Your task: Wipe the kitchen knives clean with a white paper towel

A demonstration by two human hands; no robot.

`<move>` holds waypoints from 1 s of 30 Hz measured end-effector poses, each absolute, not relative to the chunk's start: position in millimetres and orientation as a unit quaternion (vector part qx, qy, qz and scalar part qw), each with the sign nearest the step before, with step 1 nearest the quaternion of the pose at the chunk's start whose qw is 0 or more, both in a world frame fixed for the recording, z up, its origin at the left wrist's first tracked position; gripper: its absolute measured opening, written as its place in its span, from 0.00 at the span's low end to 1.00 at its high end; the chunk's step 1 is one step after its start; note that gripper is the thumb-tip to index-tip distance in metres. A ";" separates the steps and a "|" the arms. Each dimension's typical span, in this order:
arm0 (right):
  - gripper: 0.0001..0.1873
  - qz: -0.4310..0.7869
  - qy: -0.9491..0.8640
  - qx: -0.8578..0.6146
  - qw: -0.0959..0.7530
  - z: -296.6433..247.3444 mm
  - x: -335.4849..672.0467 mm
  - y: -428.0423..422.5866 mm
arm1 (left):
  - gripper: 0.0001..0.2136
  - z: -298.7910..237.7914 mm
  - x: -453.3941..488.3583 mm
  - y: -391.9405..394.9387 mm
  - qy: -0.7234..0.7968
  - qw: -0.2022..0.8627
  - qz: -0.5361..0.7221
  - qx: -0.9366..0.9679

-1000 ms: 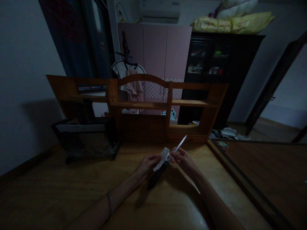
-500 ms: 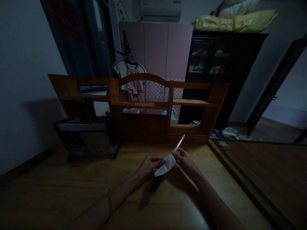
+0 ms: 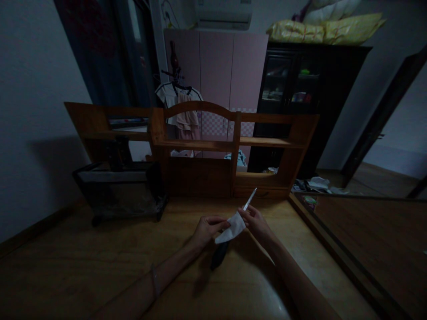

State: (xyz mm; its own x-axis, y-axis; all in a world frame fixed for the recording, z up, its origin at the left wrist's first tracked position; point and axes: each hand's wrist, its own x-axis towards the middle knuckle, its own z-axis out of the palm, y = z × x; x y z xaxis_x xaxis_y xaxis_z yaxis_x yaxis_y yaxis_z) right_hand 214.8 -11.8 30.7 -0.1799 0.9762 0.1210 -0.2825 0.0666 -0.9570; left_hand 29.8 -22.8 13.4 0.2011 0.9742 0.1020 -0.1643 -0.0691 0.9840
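Tool [image 3: 249, 201] (silvery, 1 black handle [image 3: 219, 258]): right hand [image 3: 257, 224] grips it, left hand [image 3: 206, 231] pinches tissue [image 3: 235, 227].

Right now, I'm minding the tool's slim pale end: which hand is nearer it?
The right hand, just below the tool's pale end; the left hand holds the white sheet, farther away.

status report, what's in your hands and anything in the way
Left hand pinching white sheet; right hand pinching its upper edge. Dark-handled tool slanted, sheet covering its middle. Black-framed case off left, apart from both hands.
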 end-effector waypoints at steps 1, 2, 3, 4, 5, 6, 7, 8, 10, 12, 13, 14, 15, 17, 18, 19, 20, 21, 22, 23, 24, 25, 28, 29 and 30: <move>0.16 0.587 -0.495 -0.352 0.536 30.7 214.9 -12.1 | 0.14 13.7 30.5 -23.7 0.382 0.561 0.501 0.537; 0.17 0.587 -0.494 -0.354 0.535 30.8 215.0 -12.5 | 0.14 14.2 31.2 -24.6 0.379 0.558 0.499 0.545; 0.17 0.589 -0.492 -0.354 0.534 31.1 214.9 -12.9 | 0.14 14.9 31.9 -25.4 0.376 0.555 0.495 0.552; 0.17 0.593 -0.489 -0.352 0.534 31.6 214.9 -13.4 | 0.13 15.7 32.4 -26.0 0.375 0.553 0.493 0.558; 0.17 0.601 -0.485 -0.345 0.533 32.2 215.0 -13.8 | 0.13 16.6 32.8 -26.5 0.375 0.552 0.492 0.559; 0.16 0.613 -0.477 -0.336 0.532 33.1 215.1 -14.2 | 0.13 17.4 33.0 -26.7 0.377 0.552 0.495 0.555; 0.16 0.628 -0.468 -0.325 0.530 34.0 215.3 -14.6 | 0.13 18.1 32.9 -26.6 0.382 0.553 0.499 0.548; 0.15 0.643 -0.458 -0.312 0.529 34.9 215.7 -14.9 | 0.14 18.6 32.7 -26.3 0.387 0.554 0.504 0.538; 0.15 0.661 -0.449 -0.288 0.529 36.0 216.4 -15.0 | 0.15 19.3 31.8 -25.4 0.395 0.559 0.512 0.519; 0.13 0.658 -0.457 -0.271 0.534 35.8 216.8 -14.9 | 0.16 19.5 31.1 -24.9 0.397 0.570 0.512 0.505; 0.12 0.651 -0.466 -0.267 0.536 35.4 216.7 -14.8 | 0.17 19.6 30.9 -24.9 0.397 0.575 0.512 0.500; 0.11 0.645 -0.475 -0.266 0.537 34.8 216.5 -14.7 | 0.17 19.7 30.8 -25.2 0.396 0.579 0.512 0.497; 0.10 0.639 -0.482 -0.268 0.536 34.1 216.2 -14.6 | 0.18 19.8 30.9 -25.5 0.394 0.582 0.511 0.495; 0.10 0.630 -0.491 -0.273 0.536 33.1 215.8 -14.8 | 0.18 19.8 31.2 -26.2 0.391 0.587 0.511 0.492; 0.10 0.625 -0.494 -0.277 0.537 32.7 215.7 -14.9 | 0.19 19.6 31.2 -26.3 0.389 0.589 0.510 0.491; 0.10 0.621 -0.496 -0.281 0.538 32.6 215.8 -15.0 | 0.19 19.4 31.3 -26.3 0.387 0.590 0.510 0.491; 0.10 0.616 -0.498 -0.286 0.539 32.5 216.1 -15.1 | 0.19 19.1 31.2 -26.2 0.386 0.591 0.511 0.491; 0.10 0.611 -0.500 -0.292 0.539 32.4 216.4 -15.0 | 0.19 18.9 31.2 -26.0 0.386 0.591 0.512 0.489; 0.10 0.607 -0.501 -0.301 0.538 32.1 216.7 -14.7 | 0.19 18.7 31.3 -25.8 0.386 0.590 0.513 0.489; 0.10 0.603 -0.501 -0.311 0.537 31.7 217.1 -14.3 | 0.19 18.6 31.4 -25.8 0.386 0.590 0.513 0.490; 0.11 0.600 -0.500 -0.320 0.536 31.0 217.3 -13.8 | 0.19 18.6 31.7 -25.9 0.386 0.588 0.512 0.493; 0.11 0.596 -0.499 -0.330 0.536 30.1 217.5 -13.2 | 0.18 18.6 32.2 -26.3 0.385 0.587 0.509 0.498; 0.12 0.593 -0.492 -0.338 0.540 27.1 217.3 -11.9 | 0.17 18.8 34.1 -28.2 0.380 0.574 0.501 0.524; 0.12 0.598 -0.489 -0.334 0.540 26.6 217.2 -11.9 | 0.16 18.8 34.7 -28.9 0.380 0.568 0.499 0.533; 0.12 0.606 -0.484 -0.328 0.539 26.5 217.1 -12.1 | 0.16 18.6 35.1 -29.4 0.381 0.561 0.498 0.540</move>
